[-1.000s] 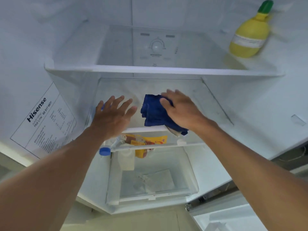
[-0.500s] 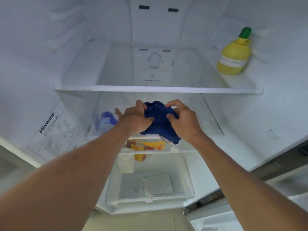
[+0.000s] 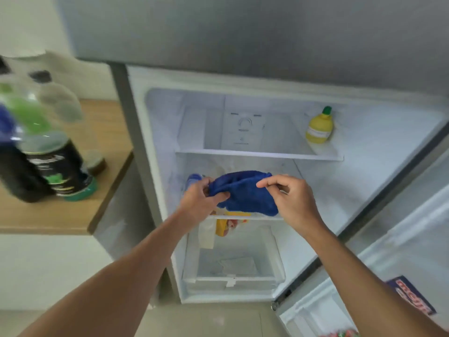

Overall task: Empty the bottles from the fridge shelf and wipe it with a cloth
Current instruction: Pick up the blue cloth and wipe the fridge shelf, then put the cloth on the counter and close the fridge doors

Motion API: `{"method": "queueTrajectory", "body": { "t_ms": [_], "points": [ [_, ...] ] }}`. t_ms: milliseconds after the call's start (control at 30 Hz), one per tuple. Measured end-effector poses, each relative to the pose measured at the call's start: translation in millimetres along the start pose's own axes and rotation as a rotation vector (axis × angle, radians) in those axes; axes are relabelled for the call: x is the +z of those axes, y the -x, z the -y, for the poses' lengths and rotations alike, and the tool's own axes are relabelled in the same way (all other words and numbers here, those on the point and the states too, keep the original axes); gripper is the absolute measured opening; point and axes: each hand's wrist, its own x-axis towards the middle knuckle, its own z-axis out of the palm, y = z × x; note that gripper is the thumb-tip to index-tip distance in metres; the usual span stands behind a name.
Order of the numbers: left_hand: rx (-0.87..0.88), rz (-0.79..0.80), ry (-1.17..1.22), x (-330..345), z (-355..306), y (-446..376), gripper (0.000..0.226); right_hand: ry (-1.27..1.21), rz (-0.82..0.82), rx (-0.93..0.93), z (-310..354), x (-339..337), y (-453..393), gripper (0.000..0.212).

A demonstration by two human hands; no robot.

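Observation:
A blue cloth [image 3: 245, 193] hangs between both hands in front of the open fridge. My left hand [image 3: 201, 198] pinches its left edge and my right hand [image 3: 289, 198] pinches its right edge. Behind them is the middle glass shelf [image 3: 303, 176], where a blue-capped bottle [image 3: 193, 178] lies at the left, mostly hidden by my left hand. A yellow lemon-shaped bottle [image 3: 319, 126] with a green cap stands at the right of the upper shelf [image 3: 243, 153]. Several bottles [image 3: 41, 147], blurred, stand on the wooden counter [image 3: 107, 171] left of the fridge.
A clear crisper drawer [image 3: 233, 263] sits at the fridge bottom, with a yellow packet [image 3: 226, 226] above it. The fridge door [image 3: 401, 239] stands open at the right, with a red and blue pack [image 3: 410, 297] in its rack.
The view has pulled back and out of the fridge, so the counter and its bottles now show. Both hands have drawn the bunched cloth out wider between them.

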Motion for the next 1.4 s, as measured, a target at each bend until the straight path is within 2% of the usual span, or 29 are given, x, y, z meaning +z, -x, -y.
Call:
{"method": "queueTrajectory", "body": {
  "t_ms": [100, 200, 333, 433, 667, 700, 767, 833, 967, 1167, 1400],
  "points": [
    [0.096, -0.038, 0.146, -39, -22, 70, 0.043, -0.049, 0.009, -0.028, 64, -5, 30, 0.026],
    [0.209, -0.016, 0.172, -86, -35, 134, 0.049, -0.107, 0.032, -0.03, 124, 0, 63, 0.022],
    [0.287, -0.02, 0.214, -164, -50, 209, 0.034, -0.196, 0.109, -0.012, 197, 26, 106, 0.023],
    [0.309, -0.143, 0.121, -218, -48, 255, 0.02, -0.272, 0.179, -0.018, 239, 59, 133, 0.02],
    [0.249, -0.399, 0.103, -338, -27, 323, 0.009, -0.362, 0.275, -0.098, 319, 177, 163, 0.024],
    [0.229, -0.422, 0.059, -355, -19, 327, 0.015, -0.376, 0.276, -0.1, 327, 195, 166, 0.024],
    [0.168, -0.422, -0.005, -384, 0, 330, 0.039, -0.382, 0.296, -0.092, 339, 230, 168, 0.023],
    [0.121, -0.426, -0.043, -411, 13, 329, 0.05, -0.384, 0.327, -0.08, 348, 262, 164, 0.021],
    [0.095, -0.493, -0.036, -467, 29, 306, 0.052, -0.406, 0.371, -0.059, 366, 321, 140, 0.021],
    [0.028, -0.48, -0.257, -555, 58, 226, 0.033, -0.403, 0.396, -0.015, 378, 411, 72, 0.021],
    [-0.026, -0.299, -0.399, -624, 90, 129, 0.054, -0.355, 0.383, 0.104, 361, 502, 14, 0.027]
  ]
}}
